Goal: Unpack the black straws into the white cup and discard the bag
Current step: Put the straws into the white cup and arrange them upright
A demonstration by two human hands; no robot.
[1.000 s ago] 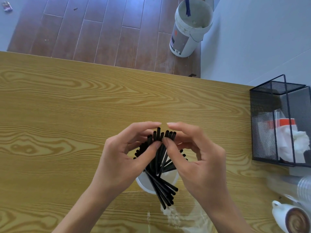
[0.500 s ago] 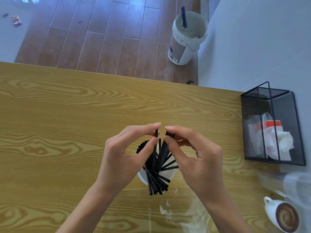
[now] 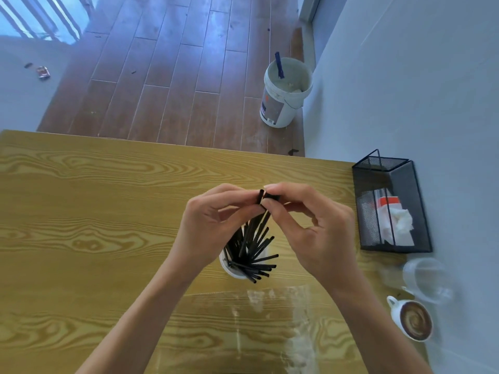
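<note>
The upper ends of a few black straws (image 3: 253, 238) are pinched between thumb and curled fingers of the left hand (image 3: 213, 225) and the right hand (image 3: 318, 233), directly above the one white cup (image 3: 232, 269), in which the remaining straws are fanned out. The straws number roughly two dozen; an exact count cannot be made. One clear plastic bag (image 3: 270, 319), emptied, is seen flat on the counter (image 3: 81, 211), just nearer than the cup and not yet discarded. It is judged that the light cup could be tipped should the pinched ends be pulled sideways, and that the outward-leaning straws could be spilled. Also shown: one black mesh bin (image 3: 391, 206), one latte cup (image 3: 413, 319), clear plastic cups (image 3: 426, 282) of uncertain number, and one white bucket (image 3: 286, 93).
</note>
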